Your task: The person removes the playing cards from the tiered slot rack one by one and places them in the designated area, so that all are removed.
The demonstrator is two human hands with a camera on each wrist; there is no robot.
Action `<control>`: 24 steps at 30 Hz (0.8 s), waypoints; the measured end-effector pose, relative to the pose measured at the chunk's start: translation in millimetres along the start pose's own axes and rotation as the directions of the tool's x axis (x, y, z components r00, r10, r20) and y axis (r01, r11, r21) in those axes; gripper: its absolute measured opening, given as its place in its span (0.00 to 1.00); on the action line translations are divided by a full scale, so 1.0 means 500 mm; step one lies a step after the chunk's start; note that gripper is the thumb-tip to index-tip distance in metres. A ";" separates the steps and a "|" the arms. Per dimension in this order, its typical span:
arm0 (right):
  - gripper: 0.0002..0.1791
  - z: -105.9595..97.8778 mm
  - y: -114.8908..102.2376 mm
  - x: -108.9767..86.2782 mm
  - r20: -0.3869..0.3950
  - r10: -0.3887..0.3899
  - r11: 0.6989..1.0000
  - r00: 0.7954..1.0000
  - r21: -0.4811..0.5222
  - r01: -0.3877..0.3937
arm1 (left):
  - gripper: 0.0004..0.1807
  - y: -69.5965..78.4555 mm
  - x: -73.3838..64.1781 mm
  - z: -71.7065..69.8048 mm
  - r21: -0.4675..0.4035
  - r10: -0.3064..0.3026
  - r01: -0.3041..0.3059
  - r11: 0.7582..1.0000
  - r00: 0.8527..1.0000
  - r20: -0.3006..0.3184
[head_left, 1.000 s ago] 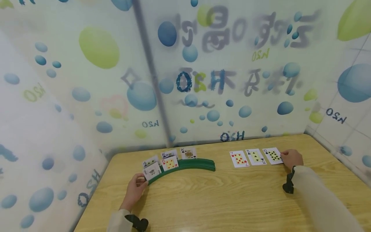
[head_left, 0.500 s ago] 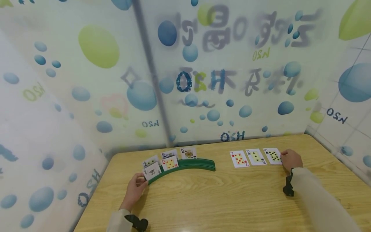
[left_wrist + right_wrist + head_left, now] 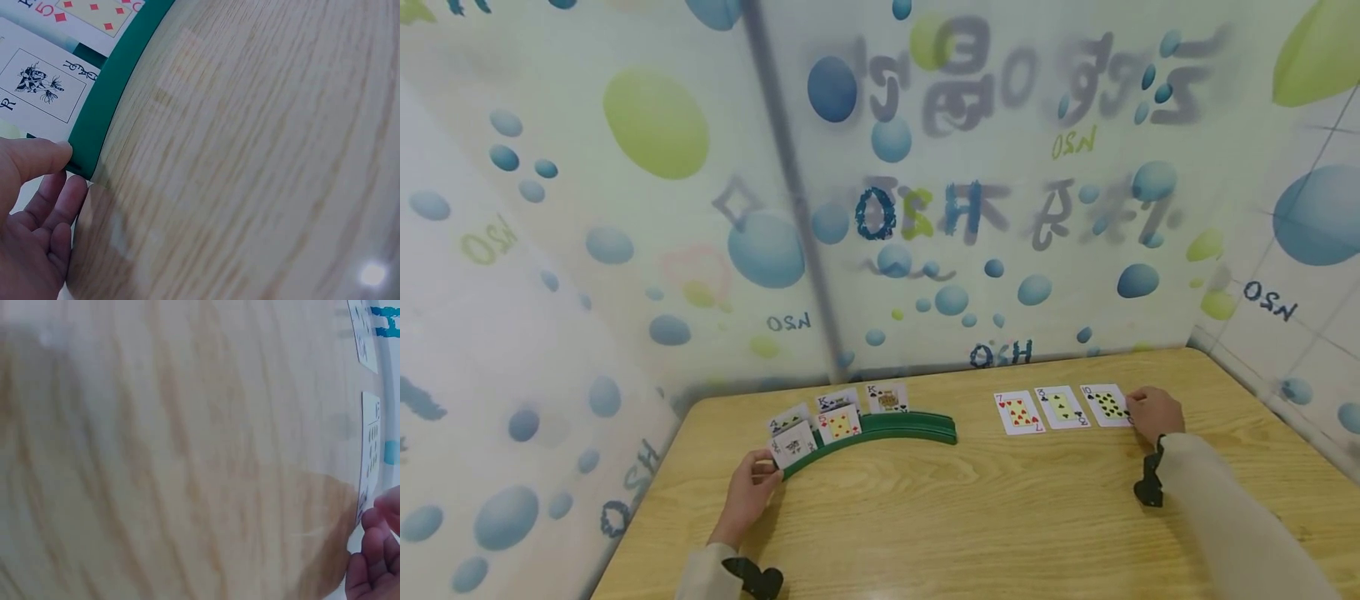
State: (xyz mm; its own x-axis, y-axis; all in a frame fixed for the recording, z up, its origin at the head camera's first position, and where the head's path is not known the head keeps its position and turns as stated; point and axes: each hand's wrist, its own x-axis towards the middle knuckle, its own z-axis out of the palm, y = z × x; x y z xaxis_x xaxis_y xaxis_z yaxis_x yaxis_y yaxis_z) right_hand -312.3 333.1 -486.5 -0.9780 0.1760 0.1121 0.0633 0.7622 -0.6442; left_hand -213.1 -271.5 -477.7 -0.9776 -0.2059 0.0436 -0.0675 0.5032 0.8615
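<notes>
On the left, my left hand (image 3: 751, 487) pinches the near end of a curved green card holder (image 3: 913, 425), with the thumb on top in the left wrist view. In the holder stand a joker (image 3: 793, 447), a five of diamonds (image 3: 839, 425) and a king (image 3: 887, 397); a black four and another king are partly hidden behind. Far to the right, my right hand (image 3: 1156, 414) pinches the right edge of a black ten (image 3: 1105, 404), which lies face up on the table. Thumb and curled fingers meet at that card's corner in the right wrist view.
Left of the ten, a seven of hearts (image 3: 1019, 412) and a low black club card (image 3: 1063, 407) lie in the same row. A wooden table (image 3: 970, 517) carries everything. Its back edge meets a wall (image 3: 1037, 325) printed with bubbles.
</notes>
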 end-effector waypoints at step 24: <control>0.16 0.077 -0.201 -0.033 0.062 -0.242 0.952 0.968 0.207 0.224 | 0.16 -0.001 -0.002 0.000 0.012 -0.016 0.016 1.000 1.000 0.012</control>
State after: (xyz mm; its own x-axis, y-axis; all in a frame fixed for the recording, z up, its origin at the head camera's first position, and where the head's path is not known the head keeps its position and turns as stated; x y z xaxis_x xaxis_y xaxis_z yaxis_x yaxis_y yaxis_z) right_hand -309.9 229.7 -452.6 -0.9747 -0.0523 0.2174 -0.2003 0.6366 -0.7447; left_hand -211.9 -271.4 -478.3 -0.9787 -0.2041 0.0235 -0.0857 0.5096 0.8561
